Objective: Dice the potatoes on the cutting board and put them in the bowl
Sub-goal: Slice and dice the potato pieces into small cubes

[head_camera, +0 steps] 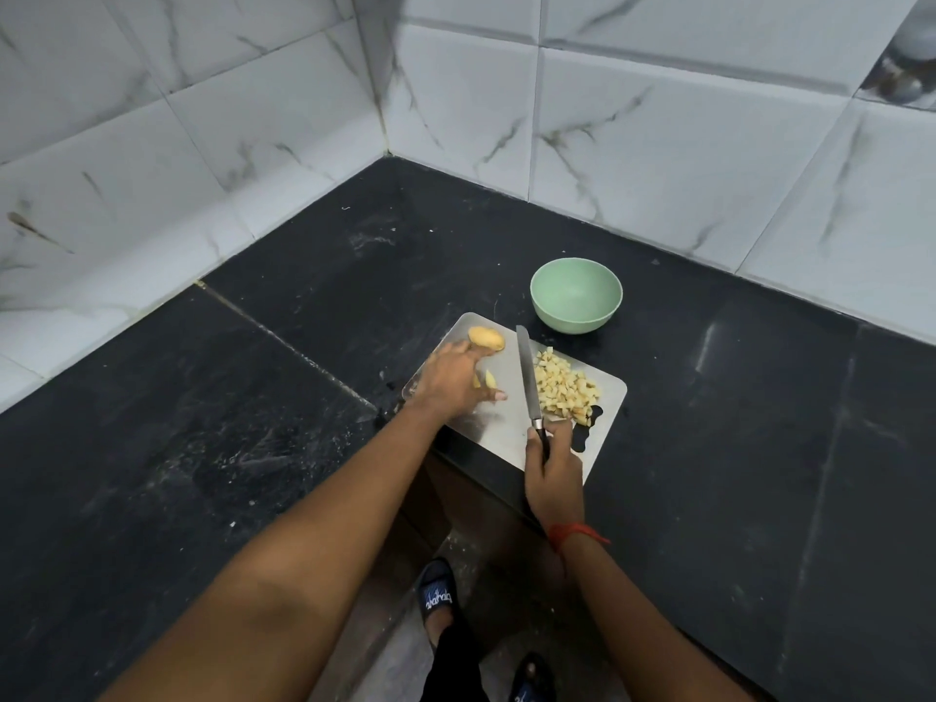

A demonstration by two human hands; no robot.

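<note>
A steel cutting board (pixel 506 423) lies on the black counter near its front edge. A heap of diced potato (pixel 564 387) sits on the board's right side. A potato half (pixel 487 338) lies at the board's far left corner, and a small cut piece (pixel 489 380) lies under my left hand (pixel 456 380), whose fingers are spread over the board. My right hand (pixel 549 461) grips the black handle of a knife (pixel 528 380), its blade lying flat along the board beside the dice. The pale green bowl (pixel 576 295) stands empty just behind the board.
The black stone counter (pixel 304 372) meets white marble-look tiled walls (pixel 658 144) in a corner behind the bowl. Its front edge runs under the board; below it I see the floor and my feet in dark slippers (pixel 438 595).
</note>
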